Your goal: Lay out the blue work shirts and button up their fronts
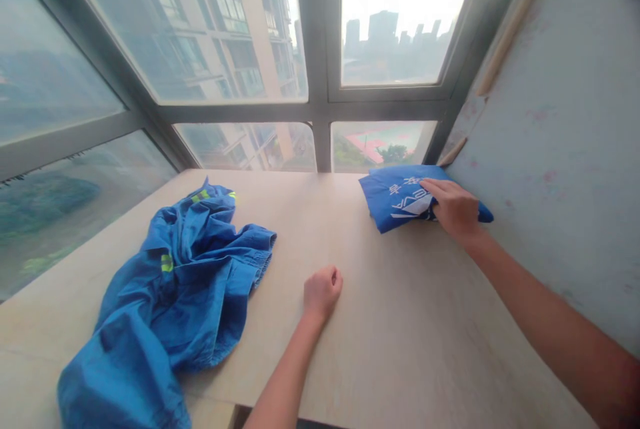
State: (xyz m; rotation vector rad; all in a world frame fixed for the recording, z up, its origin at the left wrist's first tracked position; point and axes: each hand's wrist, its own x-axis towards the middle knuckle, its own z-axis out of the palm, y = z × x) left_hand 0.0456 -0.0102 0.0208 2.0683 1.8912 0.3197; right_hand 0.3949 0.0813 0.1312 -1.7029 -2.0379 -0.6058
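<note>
On the right, near the wall, my right hand (456,208) grips a folded blue cloth item (400,192) printed with white characters and a white logo. The thumb and fingers close over its right part, and its far edge lies near the window. My left hand (323,290) rests on the tabletop in the middle, curled into a fist, with nothing visible in it. To its left a crumpled blue work jacket (165,296) with yellow-green reflective patches is spread out, apart from both hands.
The pale wooden surface (380,336) reaches back to the grey window frame (320,69). A patterned wall (555,149) bounds it on the right, with a wooden strip (515,19) along the window. At the bottom edge is a dark gap (315,424).
</note>
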